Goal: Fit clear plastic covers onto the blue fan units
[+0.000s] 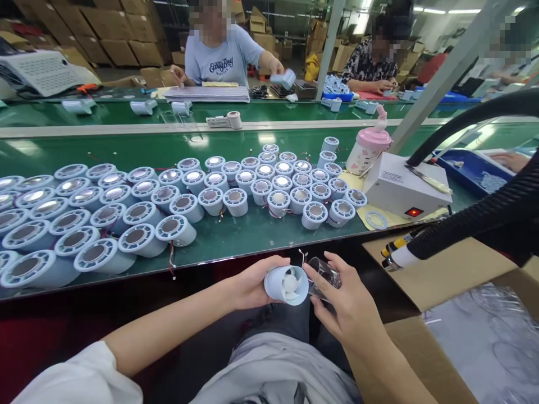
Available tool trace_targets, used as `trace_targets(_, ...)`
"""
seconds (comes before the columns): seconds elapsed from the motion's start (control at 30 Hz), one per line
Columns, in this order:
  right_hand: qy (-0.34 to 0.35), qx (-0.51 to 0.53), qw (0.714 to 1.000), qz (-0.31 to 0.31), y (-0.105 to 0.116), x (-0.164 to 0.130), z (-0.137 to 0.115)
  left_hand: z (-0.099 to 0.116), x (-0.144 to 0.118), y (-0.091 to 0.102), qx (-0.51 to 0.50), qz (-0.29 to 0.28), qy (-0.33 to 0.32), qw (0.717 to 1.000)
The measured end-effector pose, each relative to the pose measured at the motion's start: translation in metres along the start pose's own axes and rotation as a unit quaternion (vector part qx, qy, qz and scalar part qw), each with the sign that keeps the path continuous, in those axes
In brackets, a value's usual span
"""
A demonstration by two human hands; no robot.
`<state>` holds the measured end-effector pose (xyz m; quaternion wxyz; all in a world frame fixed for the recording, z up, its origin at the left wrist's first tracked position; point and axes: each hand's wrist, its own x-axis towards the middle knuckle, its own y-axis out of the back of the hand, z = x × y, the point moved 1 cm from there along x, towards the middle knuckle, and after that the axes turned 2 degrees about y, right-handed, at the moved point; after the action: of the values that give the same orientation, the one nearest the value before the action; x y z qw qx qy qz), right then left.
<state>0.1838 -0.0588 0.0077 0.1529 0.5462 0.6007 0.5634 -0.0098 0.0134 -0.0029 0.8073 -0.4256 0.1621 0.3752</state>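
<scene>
The person's left hand [256,285] is closed around a pale-blue plastic cylinder [273,284], its open end showing a small white bladed fan [290,284]; the right hand [347,294] grips a clear, see-through plastic cup [330,273] between thumb and fingers, just to the right of the cylinder. Both are held in front of the near edge of a long green work surface [236,238]. On it, rows of pale-blue round housings [236,201] with slotted rims stretch from the left to the centre. Right of these are a white metal box [389,179] with a lit red switch, a pink-lidded cup [370,140] and a flat pale-blue ring [376,220]. At near right, an open brown cardboard carton [415,348] contains clear plastic pieces. On the far side sits a co-worker in a light-blue T-shirt [229,53].
</scene>
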Motion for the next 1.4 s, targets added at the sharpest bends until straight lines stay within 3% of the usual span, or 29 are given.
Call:
trace_targets(0.1, 0.034, -0.056, 0.998, -0.023, 0.008, 0.008, 0.0, 0.002, 0.002, -0.002, 0.107, -0.032, 0.045, 0.993)
trace_targets(0.2, 0.012, -0.037, 0.995, -0.091, 0.011, 0.012, 0.004, 0.011, -0.002, -0.01, 0.239, -0.06, 0.027, 0.969)
trace_targets(0.27, -0.015, 0.011, 0.99, -0.137, 0.013, 0.011, 0.007, 0.018, -0.008, -0.016, 0.331, -0.055, -0.037, 0.941)
trace_targets(0.4, -0.102, 0.182, 0.96, -0.186, 0.017, 0.005, 0.008, 0.021, -0.017, -0.022, 0.497, 0.001, -0.221, 0.839)
trace_targets(0.5, -0.18, 0.31, 0.918, -0.17, 0.02, 0.002, 0.004, 0.014, -0.015, -0.019, 0.496, 0.06, -0.285, 0.818)
trace_targets(0.57, -0.213, 0.345, 0.904, -0.137, 0.021, 0.0, 0.003, 0.008, -0.011, -0.014, 0.483, 0.07, -0.323, 0.811)
trace_targets(0.7, -0.261, 0.376, 0.887, -0.055, 0.017, -0.004, 0.004, -0.002, 0.0, -0.004, 0.482, 0.035, -0.375, 0.791)
trace_targets(0.8, -0.314, 0.443, 0.84, -0.004, 0.012, -0.008, 0.007, -0.008, 0.003, 0.001, 0.497, 0.02, -0.378, 0.781)
trace_targets(0.93, -0.382, 0.555, 0.739, 0.026, 0.004, -0.014, 0.014, -0.011, 0.001, 0.004, 0.479, -0.005, -0.328, 0.815)
trace_targets(1.0, -0.381, 0.579, 0.719, 0.042, 0.0, -0.017, 0.017, -0.011, -0.001, 0.004, 0.46, -0.018, -0.261, 0.848)
trace_targets(1.07, -0.331, 0.568, 0.753, 0.026, -0.002, -0.02, 0.018, -0.012, -0.002, 0.004, 0.421, -0.016, -0.196, 0.886)
trace_targets(1.17, -0.197, 0.445, 0.872, -0.049, -0.003, -0.024, 0.015, -0.013, -0.003, 0.004, 0.361, -0.008, -0.157, 0.919)
trace_targets(1.23, -0.13, 0.353, 0.924, -0.071, -0.002, -0.025, 0.013, -0.014, -0.003, 0.003, 0.342, -0.011, -0.15, 0.928)
trace_targets(1.3, -0.099, 0.312, 0.943, -0.061, 0.0, -0.026, 0.013, -0.014, -0.003, 0.001, 0.317, -0.021, -0.151, 0.936)
trace_targets(1.4, -0.073, 0.301, 0.949, -0.054, 0.001, -0.027, 0.013, -0.013, -0.005, -0.004, 0.283, -0.05, -0.166, 0.943)
